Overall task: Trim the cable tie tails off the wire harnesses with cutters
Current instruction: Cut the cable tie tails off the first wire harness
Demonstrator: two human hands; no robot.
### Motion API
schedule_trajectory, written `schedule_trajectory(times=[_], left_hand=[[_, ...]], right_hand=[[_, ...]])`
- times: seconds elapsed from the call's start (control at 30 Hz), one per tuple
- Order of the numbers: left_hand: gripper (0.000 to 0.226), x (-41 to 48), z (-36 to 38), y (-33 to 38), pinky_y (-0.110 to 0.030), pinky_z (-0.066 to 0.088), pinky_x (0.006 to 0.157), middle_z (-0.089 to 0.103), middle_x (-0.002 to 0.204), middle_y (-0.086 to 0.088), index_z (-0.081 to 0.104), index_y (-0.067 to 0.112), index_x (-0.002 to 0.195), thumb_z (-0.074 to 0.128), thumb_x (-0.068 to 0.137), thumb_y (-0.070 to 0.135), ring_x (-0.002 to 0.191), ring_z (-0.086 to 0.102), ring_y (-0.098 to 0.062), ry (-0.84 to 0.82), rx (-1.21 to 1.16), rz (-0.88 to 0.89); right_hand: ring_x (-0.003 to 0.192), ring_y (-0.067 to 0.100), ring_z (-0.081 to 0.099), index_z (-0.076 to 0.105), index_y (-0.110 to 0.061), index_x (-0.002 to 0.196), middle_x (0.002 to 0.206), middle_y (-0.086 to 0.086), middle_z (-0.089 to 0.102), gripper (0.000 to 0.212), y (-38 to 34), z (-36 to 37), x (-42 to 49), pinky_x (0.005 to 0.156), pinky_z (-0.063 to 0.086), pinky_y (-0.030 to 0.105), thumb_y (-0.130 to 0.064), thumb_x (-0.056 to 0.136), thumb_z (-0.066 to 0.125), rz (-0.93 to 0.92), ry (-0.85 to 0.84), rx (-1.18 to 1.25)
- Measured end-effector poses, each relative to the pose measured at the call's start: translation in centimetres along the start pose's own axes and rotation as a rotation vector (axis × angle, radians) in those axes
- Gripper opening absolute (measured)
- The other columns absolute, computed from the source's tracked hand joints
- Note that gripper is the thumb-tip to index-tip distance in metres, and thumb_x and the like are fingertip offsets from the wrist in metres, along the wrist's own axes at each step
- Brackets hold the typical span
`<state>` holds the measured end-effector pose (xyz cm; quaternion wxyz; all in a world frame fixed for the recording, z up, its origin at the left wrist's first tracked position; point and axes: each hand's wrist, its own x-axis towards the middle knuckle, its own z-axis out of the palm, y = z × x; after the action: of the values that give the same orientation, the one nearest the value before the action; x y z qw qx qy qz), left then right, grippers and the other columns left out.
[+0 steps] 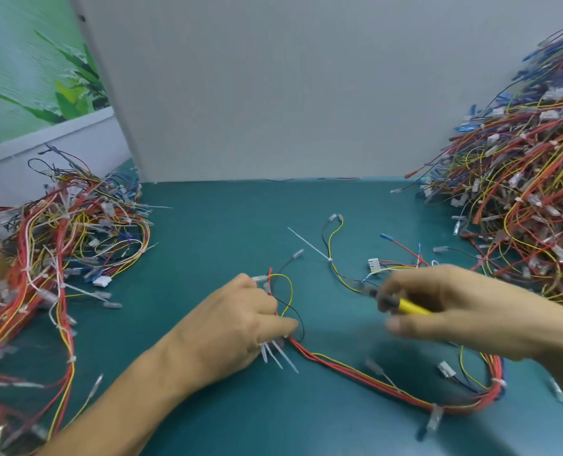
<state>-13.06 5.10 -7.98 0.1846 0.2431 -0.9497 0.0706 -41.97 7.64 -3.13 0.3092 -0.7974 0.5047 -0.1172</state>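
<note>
A person's left hand, at lower centre of the frame, pinches a harness of red, yellow and black wires between curled fingers. Several white plastic cable tie tails stick out from under that hand, pointing toward the bottom of the frame. From there the harness loops across the lower right of the frame and runs up beneath the right hand. The right hand, at centre right and blurred, is closed around small cutters with a yellow handle. Their dark nose points left, close to a thinner yellow and black branch of wire; whether it touches cannot be told. A long white tie tail juts toward the upper left from that branch near the middle of the frame. Everything lies on a dark green mat. A tangled heap of harnesses sits at the left edge, and a larger heap rises at the right edge. A pale grey upright board fills the top centre.
</note>
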Motion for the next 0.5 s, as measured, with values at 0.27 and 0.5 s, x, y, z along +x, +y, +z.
schedule_trajectory(times=[0.27,0.5], left_hand=[[0.012,0.4,0.8,1.4,-0.038,0.052,0.090,0.052,0.061,-0.001,0.071,0.011,0.077,0.072,0.077,-0.001,0.058,0.052,-0.023,-0.009,-0.036,0.052],[0.006,0.4,1.1,1.5,-0.011,0.040,0.060,0.064,0.068,0.009,0.071,0.018,0.075,0.071,0.080,0.022,0.062,0.055,-0.001,-0.028,-0.542,-0.326]], right_hand=[[0.082,0.022,0.058,0.060,-0.023,0.113,0.095,-0.001,0.062,0.059,-0.7,0.8,0.1,0.081,0.048,0.033,-0.071,0.082,0.043,0.071,0.108,-0.004],[0.100,-0.003,0.048,0.043,-0.032,0.124,0.102,-0.013,0.051,0.060,-2.0,1.9,-0.5,0.089,0.044,0.031,-0.043,0.065,0.046,0.075,0.079,-0.277]])
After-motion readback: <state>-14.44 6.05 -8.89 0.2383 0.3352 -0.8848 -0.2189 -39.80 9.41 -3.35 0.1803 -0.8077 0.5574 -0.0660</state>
